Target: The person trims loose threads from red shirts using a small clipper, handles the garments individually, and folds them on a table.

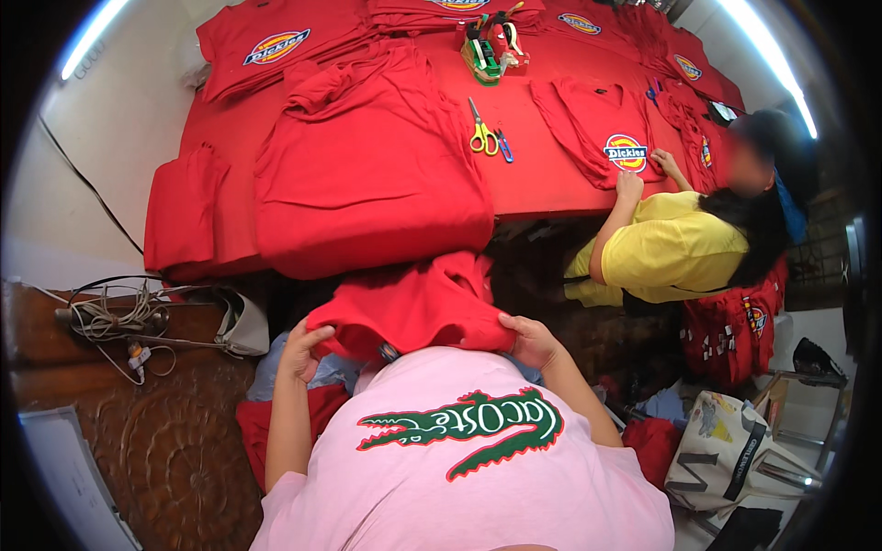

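A red T-shirt (413,308) is stretched between my two hands, close against my body. My left hand (305,349) grips its left edge, fingers closed on the cloth. At the opposite edge my right hand (530,340) pinches the fabric the same way. A small dark label shows at the shirt's near edge. Just beyond it, a large pile of red shirts (367,193) lies on the table and bulges over its front edge. The far part of the held shirt droops below that edge.
On the red-covered table (542,197) lie yellow-handled scissors (483,138), blue thread snips (504,147) and a green tape dispenser (481,60). A person in yellow (675,243) handles a red printed shirt (597,133) at right. A coiled cable (119,317) lies left; a canvas bag (717,441) stands right.
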Available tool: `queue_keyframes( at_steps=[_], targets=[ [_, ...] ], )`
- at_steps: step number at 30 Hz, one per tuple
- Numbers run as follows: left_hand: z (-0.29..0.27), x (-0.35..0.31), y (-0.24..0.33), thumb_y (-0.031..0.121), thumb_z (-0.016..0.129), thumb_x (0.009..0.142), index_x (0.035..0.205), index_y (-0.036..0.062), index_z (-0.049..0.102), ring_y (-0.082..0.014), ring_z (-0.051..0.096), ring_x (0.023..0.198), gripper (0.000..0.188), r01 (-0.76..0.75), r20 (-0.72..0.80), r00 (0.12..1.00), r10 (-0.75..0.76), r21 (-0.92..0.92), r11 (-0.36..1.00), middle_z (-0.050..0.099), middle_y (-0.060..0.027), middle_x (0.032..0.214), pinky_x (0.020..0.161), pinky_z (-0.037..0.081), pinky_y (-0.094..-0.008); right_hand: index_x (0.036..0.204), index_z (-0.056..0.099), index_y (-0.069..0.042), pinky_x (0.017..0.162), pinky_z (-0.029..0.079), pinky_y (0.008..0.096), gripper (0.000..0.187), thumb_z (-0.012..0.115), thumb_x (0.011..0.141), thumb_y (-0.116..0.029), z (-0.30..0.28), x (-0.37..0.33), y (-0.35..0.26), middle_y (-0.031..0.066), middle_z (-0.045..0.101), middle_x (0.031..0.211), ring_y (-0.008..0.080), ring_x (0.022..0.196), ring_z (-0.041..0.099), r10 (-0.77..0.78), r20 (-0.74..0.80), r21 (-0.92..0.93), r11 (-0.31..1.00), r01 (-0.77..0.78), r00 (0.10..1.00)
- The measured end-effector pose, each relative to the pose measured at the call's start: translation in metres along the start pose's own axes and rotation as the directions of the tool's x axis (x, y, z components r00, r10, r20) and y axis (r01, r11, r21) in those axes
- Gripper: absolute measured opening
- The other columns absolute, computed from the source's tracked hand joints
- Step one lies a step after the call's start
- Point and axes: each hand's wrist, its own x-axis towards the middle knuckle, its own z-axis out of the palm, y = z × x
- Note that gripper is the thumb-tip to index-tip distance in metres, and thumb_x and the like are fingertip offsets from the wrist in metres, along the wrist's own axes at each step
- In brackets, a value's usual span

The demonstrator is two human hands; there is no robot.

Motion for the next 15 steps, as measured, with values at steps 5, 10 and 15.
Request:
queue_keyframes(
  at_steps=[5, 10, 15],
  targets=[
    [-0.022, -0.007, 0.016, 0.017, 0.073, 0.093, 0.125, 0.0051, 0.063, -0.0222, 0.069, 0.111, 0.036, -0.070, -0.125, 0.992, 0.020, -0.413, 0.908, 0.071, -0.0085, 0.120, 0.101, 0.052, -0.0383, 0.120, 0.068, 0.006, 0.104, 0.050, 0.0426, 0.040, 0.051, 0.106, -0.027, -0.029, 0.014, -0.026, 0.0169, 0.074, 0.117, 0.0295, 0.110, 0.070, -0.175, -0.046, 0.091, 0.980, 0.179, 0.983],
    [-0.040, 0.014, 0.070, 0.014, 0.074, 0.092, 0.115, 0.0079, 0.061, -0.0196, 0.069, 0.099, 0.027, -0.212, -0.049, 0.977, 0.207, -0.245, 0.946, 0.070, -0.0055, 0.110, 0.092, 0.055, -0.0337, 0.111, 0.072, 0.008, 0.100, 0.051, 0.0429, 0.038, 0.054, 0.104, -0.025, 0.002, 0.032, -0.095, 0.0191, 0.074, 0.112, 0.0282, 0.106, 0.071, -0.247, 0.164, -0.110, 0.957, 0.267, 0.955],
    [-0.024, 0.053, 0.154, 0.014, 0.083, 0.083, 0.103, 0.0118, 0.049, -0.0184, 0.069, 0.094, 0.040, -0.389, 0.154, 0.890, 0.428, -0.230, 0.892, 0.068, -0.0042, 0.097, 0.082, 0.058, -0.0310, 0.097, 0.072, 0.009, 0.095, 0.052, 0.0423, 0.033, 0.068, 0.091, -0.024, 0.041, 0.074, -0.169, 0.0208, 0.075, 0.106, 0.0287, 0.101, 0.072, -0.334, 0.342, -0.136, 0.907, 0.398, 0.878]
  ],
)
